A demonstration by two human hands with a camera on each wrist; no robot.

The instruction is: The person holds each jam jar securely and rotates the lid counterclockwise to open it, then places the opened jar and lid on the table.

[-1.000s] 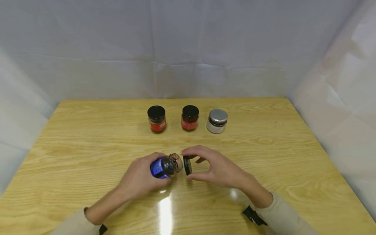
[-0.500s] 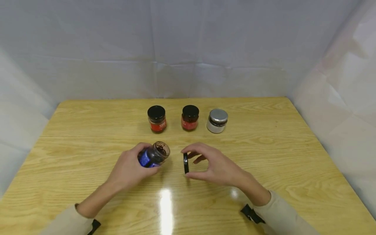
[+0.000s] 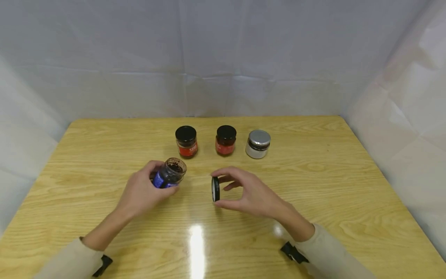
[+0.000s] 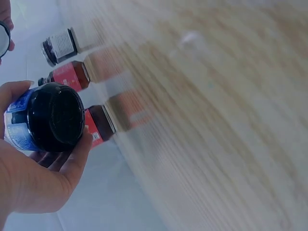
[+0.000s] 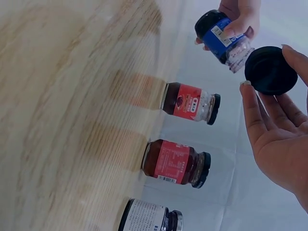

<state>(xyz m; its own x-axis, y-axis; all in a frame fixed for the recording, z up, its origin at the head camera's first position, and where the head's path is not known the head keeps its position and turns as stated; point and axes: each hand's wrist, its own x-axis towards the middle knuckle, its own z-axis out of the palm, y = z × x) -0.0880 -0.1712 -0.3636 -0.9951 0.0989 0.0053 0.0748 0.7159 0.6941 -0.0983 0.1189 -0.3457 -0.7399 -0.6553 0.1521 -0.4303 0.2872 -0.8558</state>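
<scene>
My left hand [image 3: 143, 190] grips a glass jar with a blue label [image 3: 168, 175]. The jar has no lid on and dark contents show through its mouth; it tilts slightly to the right. In the left wrist view the dark bottom of this blue-labelled jar [image 4: 57, 117] faces the camera, off the table. To the right, my right hand [image 3: 249, 192] pinches a black jar lid [image 3: 216, 189] on edge between thumb and fingertips, its pale inside turned toward the jar. The right wrist view gives the top of the black lid [image 5: 271, 70], apart from the jar.
Behind the hands stand three closed jars in a row: one with a red label and black lid [image 3: 186, 142], a second red-labelled jar [image 3: 225, 140], and a white-labelled jar with a silver lid [image 3: 258, 143]. All are on the wooden table [image 3: 313, 166], with pale sheeting [image 3: 223, 58] around it.
The blue-labelled jar has moved left and away from the lid in my left hand, tipping more upright. My right hand has shifted slightly left with the lid, whose inside now faces left.
</scene>
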